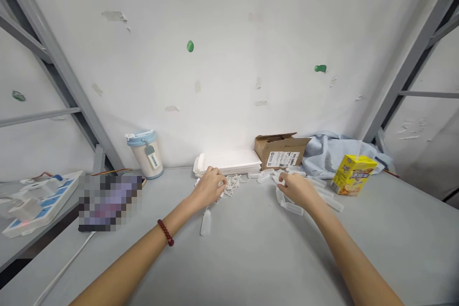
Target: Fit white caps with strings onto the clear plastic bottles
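My left hand reaches into a small heap of white strings, its fingers bent and drawn together. What lies between these fingertips is too small to tell. Just below that hand a translucent plastic piece, long and narrow with a white string at its top, lies on the table. On the right, my right hand is at a scattered pile of similar translucent plastic pieces. Its thumb and forefinger are pinched close together at the pile's left side. Whether a piece is held there is hidden.
Behind the hands are a stack of flat white pieces and an open cardboard box. Light blue cloth and a yellow drink carton stand right. A cup, a blurred phone and a power strip are left.
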`<state>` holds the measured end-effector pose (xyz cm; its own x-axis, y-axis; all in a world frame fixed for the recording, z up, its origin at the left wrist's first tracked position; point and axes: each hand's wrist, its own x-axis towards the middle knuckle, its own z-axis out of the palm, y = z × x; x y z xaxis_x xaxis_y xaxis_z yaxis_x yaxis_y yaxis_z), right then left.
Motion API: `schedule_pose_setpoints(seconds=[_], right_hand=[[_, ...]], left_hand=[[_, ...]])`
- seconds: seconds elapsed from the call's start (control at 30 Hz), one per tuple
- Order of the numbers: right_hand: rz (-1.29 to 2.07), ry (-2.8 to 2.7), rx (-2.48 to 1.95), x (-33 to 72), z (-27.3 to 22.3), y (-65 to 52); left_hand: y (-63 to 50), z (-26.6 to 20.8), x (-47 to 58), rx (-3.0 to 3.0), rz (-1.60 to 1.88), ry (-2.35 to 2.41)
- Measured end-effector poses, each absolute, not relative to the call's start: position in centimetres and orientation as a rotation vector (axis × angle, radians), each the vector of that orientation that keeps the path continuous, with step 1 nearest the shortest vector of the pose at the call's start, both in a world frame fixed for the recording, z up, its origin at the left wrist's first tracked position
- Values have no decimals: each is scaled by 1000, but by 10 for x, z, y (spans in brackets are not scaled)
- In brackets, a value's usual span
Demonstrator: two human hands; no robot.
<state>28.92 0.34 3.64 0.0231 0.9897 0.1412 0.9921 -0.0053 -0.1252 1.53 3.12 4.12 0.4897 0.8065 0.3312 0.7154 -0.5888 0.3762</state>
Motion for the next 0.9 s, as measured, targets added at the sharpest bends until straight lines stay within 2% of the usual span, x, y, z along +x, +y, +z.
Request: schedule_pose_setpoints(seconds=[0.2, 0.53, 0.9], right_hand=[[-23, -2156, -2111, 284, 33, 3], [5, -2224, -2059, 253, 29, -7], [223, -2111, -1272, 208, 12, -27]], left_hand=[[13, 48, 5, 2270, 952, 1375], [-3, 28, -14, 1712, 1115, 1311], [-34, 42, 5, 1292, 1053, 1003]])
